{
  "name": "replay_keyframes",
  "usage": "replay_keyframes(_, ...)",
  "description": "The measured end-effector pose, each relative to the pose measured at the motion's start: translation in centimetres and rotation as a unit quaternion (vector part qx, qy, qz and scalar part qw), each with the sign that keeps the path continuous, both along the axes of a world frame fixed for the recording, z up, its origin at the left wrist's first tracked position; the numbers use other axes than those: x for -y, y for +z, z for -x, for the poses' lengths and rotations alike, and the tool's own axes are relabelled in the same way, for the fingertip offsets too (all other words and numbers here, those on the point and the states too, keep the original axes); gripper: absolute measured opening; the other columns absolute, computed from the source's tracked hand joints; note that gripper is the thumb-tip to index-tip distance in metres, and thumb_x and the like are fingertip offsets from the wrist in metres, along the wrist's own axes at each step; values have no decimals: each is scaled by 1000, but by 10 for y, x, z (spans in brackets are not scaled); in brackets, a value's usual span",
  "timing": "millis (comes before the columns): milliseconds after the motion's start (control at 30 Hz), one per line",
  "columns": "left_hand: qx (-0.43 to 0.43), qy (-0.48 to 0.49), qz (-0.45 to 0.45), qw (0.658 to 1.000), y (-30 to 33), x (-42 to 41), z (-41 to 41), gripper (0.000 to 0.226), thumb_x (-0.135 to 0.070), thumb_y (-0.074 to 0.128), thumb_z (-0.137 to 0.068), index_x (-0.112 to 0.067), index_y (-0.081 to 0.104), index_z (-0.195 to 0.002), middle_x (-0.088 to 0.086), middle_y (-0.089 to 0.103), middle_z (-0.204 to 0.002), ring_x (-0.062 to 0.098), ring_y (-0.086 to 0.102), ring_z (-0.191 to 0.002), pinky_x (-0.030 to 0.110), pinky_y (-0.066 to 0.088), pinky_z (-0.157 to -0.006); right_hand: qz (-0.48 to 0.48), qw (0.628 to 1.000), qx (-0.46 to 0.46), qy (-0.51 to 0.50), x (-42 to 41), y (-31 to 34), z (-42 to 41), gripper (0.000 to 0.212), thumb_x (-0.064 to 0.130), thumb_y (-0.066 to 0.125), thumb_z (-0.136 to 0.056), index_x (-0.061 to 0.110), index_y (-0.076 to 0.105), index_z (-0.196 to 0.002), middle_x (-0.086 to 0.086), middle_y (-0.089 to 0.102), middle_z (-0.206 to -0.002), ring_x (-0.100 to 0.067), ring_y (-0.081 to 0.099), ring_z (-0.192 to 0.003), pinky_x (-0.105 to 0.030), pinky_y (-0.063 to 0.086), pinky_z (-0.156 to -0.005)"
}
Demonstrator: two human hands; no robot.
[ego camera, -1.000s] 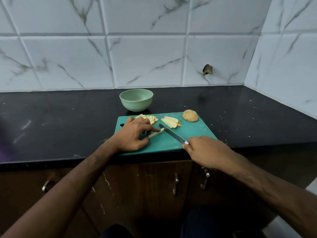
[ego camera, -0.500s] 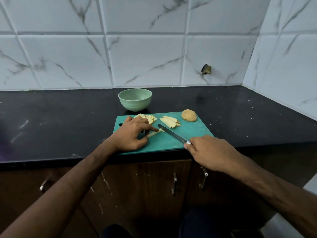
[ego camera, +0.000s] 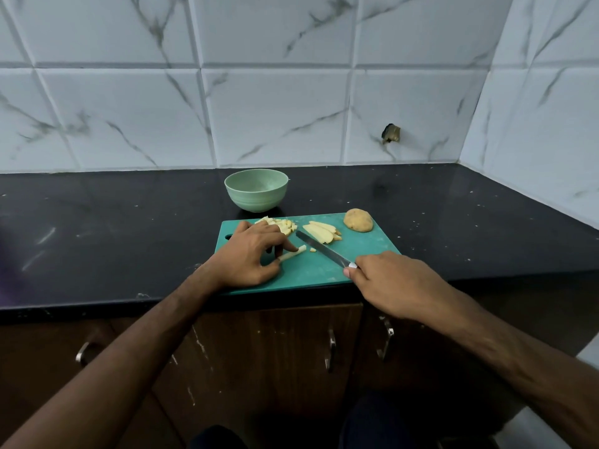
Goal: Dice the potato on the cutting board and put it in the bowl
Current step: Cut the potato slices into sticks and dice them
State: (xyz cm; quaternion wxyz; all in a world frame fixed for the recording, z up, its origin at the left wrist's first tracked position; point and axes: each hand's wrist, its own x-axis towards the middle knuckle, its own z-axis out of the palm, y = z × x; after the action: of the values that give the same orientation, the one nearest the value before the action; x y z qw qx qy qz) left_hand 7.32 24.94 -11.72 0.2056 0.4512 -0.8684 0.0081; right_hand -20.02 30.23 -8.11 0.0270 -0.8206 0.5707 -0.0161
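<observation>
— What's nearest?

— The right hand (ego camera: 393, 281), curled round a knife (ego camera: 324, 249); its blade runs up and left across the cutting board (ego camera: 366, 251).

— And the other?

— The left hand (ego camera: 251, 254) pinches a potato stick (ego camera: 293, 253), long axis rising rightward toward the blade, a small cut piece (ego camera: 312, 250) between.

— Farther back?

— Diced pieces (ego camera: 285, 225), slices (ego camera: 321, 233), a potato half (ego camera: 358, 220), then the bowl (ego camera: 256, 190) on the counter (ego camera: 113, 228).
</observation>
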Motion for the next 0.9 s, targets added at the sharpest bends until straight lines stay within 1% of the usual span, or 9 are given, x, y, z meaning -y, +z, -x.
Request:
replay_keyframes(100,-1,-1,-3,1000,0,1,0,41,-45,46,-81,-31,69,-112,-15,54,-91,5,50,-94,40,35,-90,-7,1000,7,7,-6,-7,-1,36,49,31,-109,30,43,-81,6,55,-81,-8,54,-70,-27,36,-56)
replay_keyframes(233,-4,1,5,1000,-1,1,0,41,-44,47,-81,-31,70,-111,-14,55,-91,6,51,-93,40,35,-89,-6,1000,17,6,-4,-15,-9,34,47,32,-109,26,47,-87,5,53,-79,-8,51,-67,-27,32,-53)
replay_keyframes(400,-10,-1,12,1000,-3,2,-1,33,-41,53,-80,-31,69,-108,-16,55,-92,1,48,-93,40,35,-89,-6,1000,10,-5,7,-4,-12,37,49,30,-109,25,51,-90,4,56,-82,-10,55,-72,-29,38,-57)
replay_keyframes(567,-22,-3,17,1000,-5,3,-3,27,-37,58,-79,-31,69,-104,-15,57,-93,1,49,-93,41,35,-89,-2,1000,12,3,-1,2,-7,37,50,30,-109,28,46,-82,5,55,-80,-9,54,-69,-28,37,-56)
replay_keyframes(733,-22,-3,15,1000,-4,4,-3,29,-41,54,-79,-32,68,-103,-16,56,-92,2,49,-92,41,36,-89,2,1000,8,8,-8,-16,-13,34,48,30,-109,26,50,-92,6,54,-80,-8,52,-67,-26,33,-54)
replay_keyframes(900,-29,-4,18,999,-5,2,-2,28,-40,56,-80,-31,69,-103,-17,56,-92,0,49,-91,40,36,-90,0,1000,5,7,3,-10,-21,36,47,29,-109,25,49,-89,5,52,-80,-8,51,-69,-28,33,-55)
